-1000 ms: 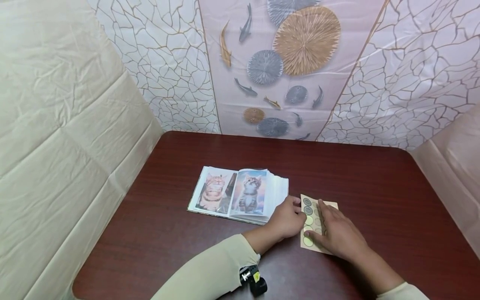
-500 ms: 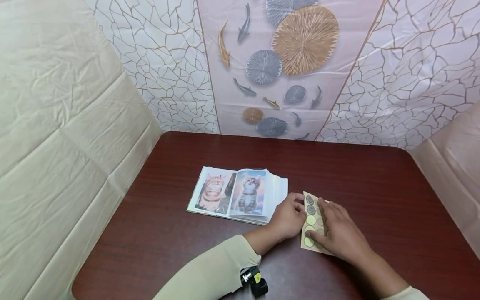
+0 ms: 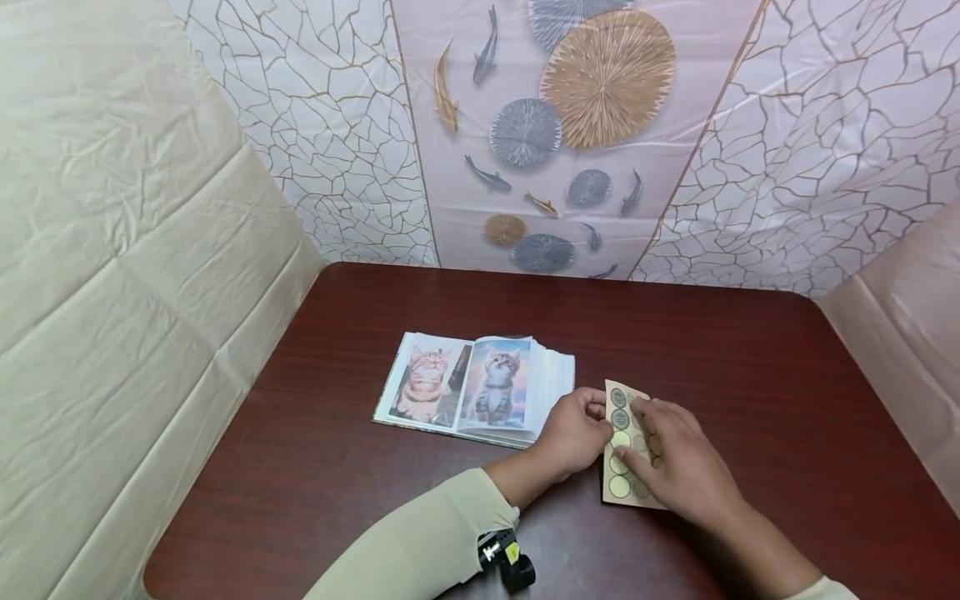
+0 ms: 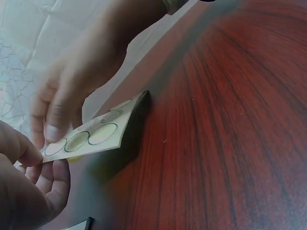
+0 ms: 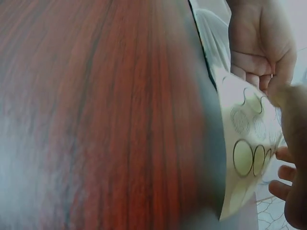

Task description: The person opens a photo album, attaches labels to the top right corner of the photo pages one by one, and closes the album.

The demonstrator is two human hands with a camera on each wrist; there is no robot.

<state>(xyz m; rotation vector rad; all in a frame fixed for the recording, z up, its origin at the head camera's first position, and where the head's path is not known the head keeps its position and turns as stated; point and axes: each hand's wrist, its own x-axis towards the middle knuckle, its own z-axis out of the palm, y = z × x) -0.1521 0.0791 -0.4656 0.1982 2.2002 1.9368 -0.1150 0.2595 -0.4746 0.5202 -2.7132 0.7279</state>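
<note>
A tan sheet of round stickers (image 3: 619, 487), some yellow and some grey-patterned, is held tilted up off the dark red table. My left hand (image 3: 572, 433) pinches its left edge between thumb and fingers, as the left wrist view also shows. My right hand (image 3: 686, 462) reaches over the sheet from the right, thumb and fingers spread and touching its face, covering its right part. In the right wrist view the sheet (image 5: 228, 191) looks bowed, with fingers of the right hand (image 5: 300, 143) beside it.
Left of the hands lies an open photo album (image 3: 551, 379) with two cat pictures, close to the left hand. The dark red table (image 3: 337, 492) has a fabric wall behind it and cloth at both sides. A black wrist camera (image 3: 513, 571) hangs at the left sleeve.
The sheet's left edge has lifted and the sheet has tilted up off the table. My right thumb has slid a little up its face; the left hand has barely shifted.
</note>
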